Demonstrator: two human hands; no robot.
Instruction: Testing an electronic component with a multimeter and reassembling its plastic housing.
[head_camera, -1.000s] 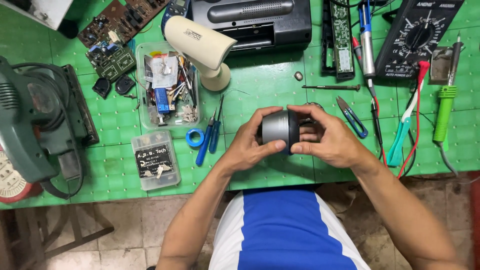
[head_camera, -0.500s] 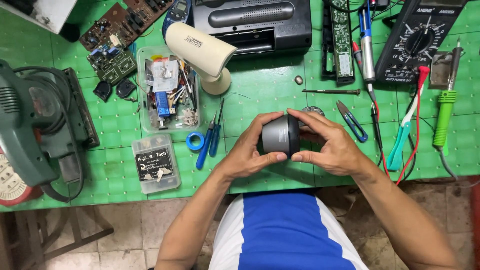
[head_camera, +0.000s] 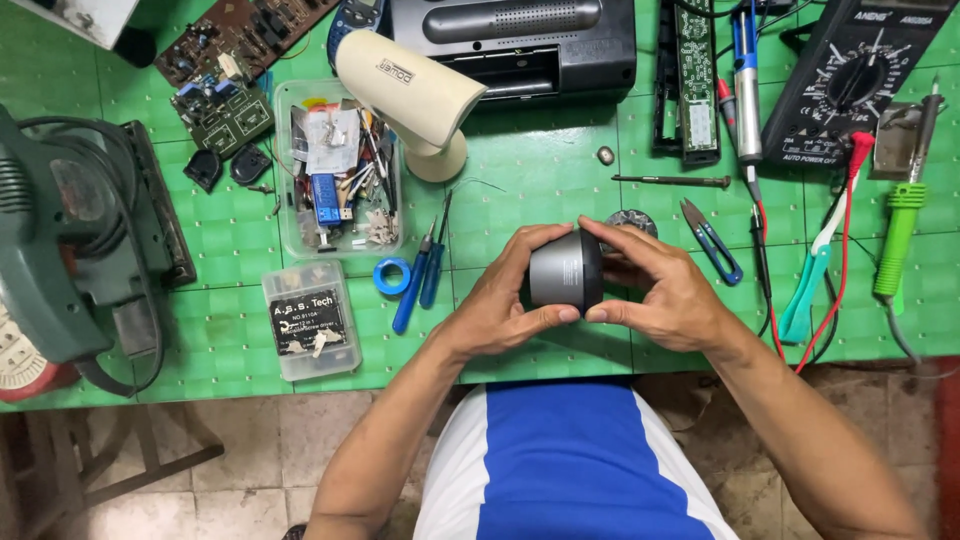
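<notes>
A small dark grey round device (head_camera: 565, 270), shaped like a short cylinder, is held between both hands above the front of the green workbench (head_camera: 540, 180). My left hand (head_camera: 500, 300) cups its left side, thumb under and fingers over the top. My right hand (head_camera: 660, 285) grips its right side, fingertips meeting the left hand's at the bottom edge. The device's far side is hidden by my fingers. A small round metal part (head_camera: 630, 220) lies on the bench just behind my right hand.
To the left lie a blue screwdriver (head_camera: 412, 290), a blue tape ring (head_camera: 391, 275), two clear parts boxes (head_camera: 300, 215) and a green power sander (head_camera: 60, 250). A cream lamp (head_camera: 415, 95), black radio (head_camera: 520, 40), multimeter (head_camera: 850, 75), snips (head_camera: 712, 240) and green soldering iron (head_camera: 900, 230) surround the hands.
Both hands have turned the grey device slightly and shifted their grip; it stays at the same spot above the bench. Nothing else has moved.
</notes>
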